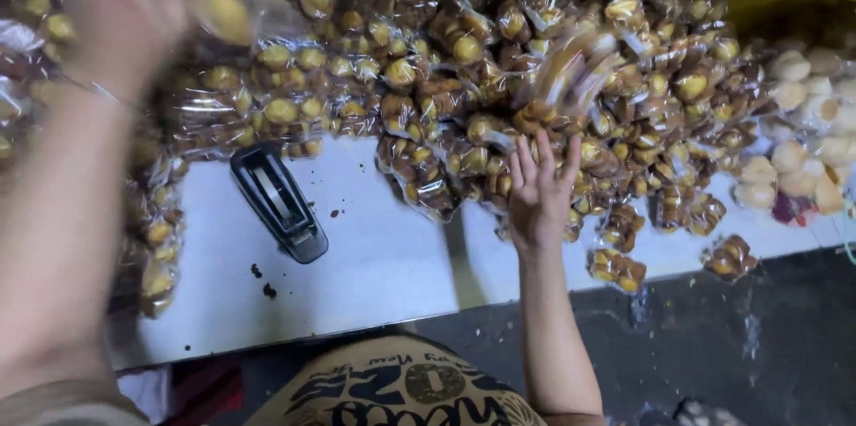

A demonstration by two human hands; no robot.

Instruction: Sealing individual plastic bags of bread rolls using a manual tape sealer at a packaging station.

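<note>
On the white table (383,256) in front of me lies a great heap of small clear bags of yellow and brown baked pieces (464,51), spreading from the far left edge across to the right, where it meets a smaller pile of pale round buns (802,123). My right hand (539,190) is stretched out over the near edge of the heap, palm down and fingers spread apart, gripping nothing; the fingertips reach up toward a blurred bag (571,74) that sits just above them, and I cannot tell whether they touch it. My left hand (125,7) is raised close to the camera at the upper left, badly blurred; it seems to be closed on a clear bag with a yellow piece inside (227,11), though the blur keeps me from seeing the fingers plainly. Between my two arms, a black stapler (278,203) lies flat on the bare tabletop just below the heap, with a few dark crumbs (263,283) scattered near it. Two loose bags (617,267) (731,256) rest apart from the pile near the table's front edge on the right, beside the dark floor (731,346).
</note>
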